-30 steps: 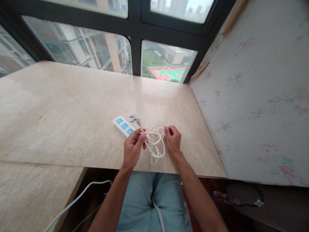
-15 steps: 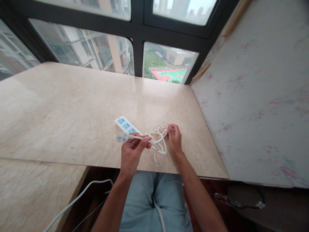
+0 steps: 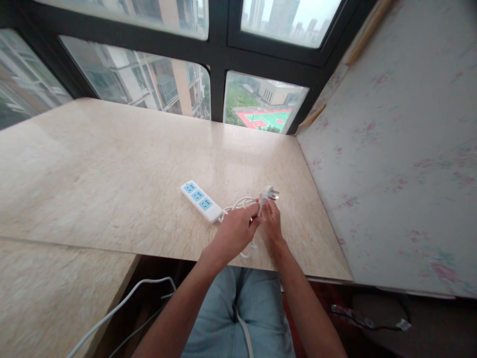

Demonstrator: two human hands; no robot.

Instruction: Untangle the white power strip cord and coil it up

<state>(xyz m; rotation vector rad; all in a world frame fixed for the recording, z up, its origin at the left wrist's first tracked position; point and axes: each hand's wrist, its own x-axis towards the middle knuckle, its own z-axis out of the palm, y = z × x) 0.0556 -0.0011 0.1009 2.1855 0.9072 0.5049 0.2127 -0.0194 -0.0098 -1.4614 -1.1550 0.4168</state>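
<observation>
A white power strip with three blue socket panels lies slantwise on the marble-patterned ledge. From its near end a white cord runs in loose loops toward my hands. My left hand is closed on the cord just below the plug, whose metal prongs point right. Close against it, my right hand is closed with fingertips at the cord by the plug's base. My left hand hides part of the coil; a loop shows beneath it, near the ledge's front edge.
The stone-patterned ledge reaches back to a dark window frame. A flower-patterned wall bounds the right side. At lower left, a white cable hangs past a lower counter. A black cord lies below at right.
My left hand has carried the plug rightward, from over the power strip to beside my right hand. The plug's prongs now point right. The power strip shows fully uncovered.
</observation>
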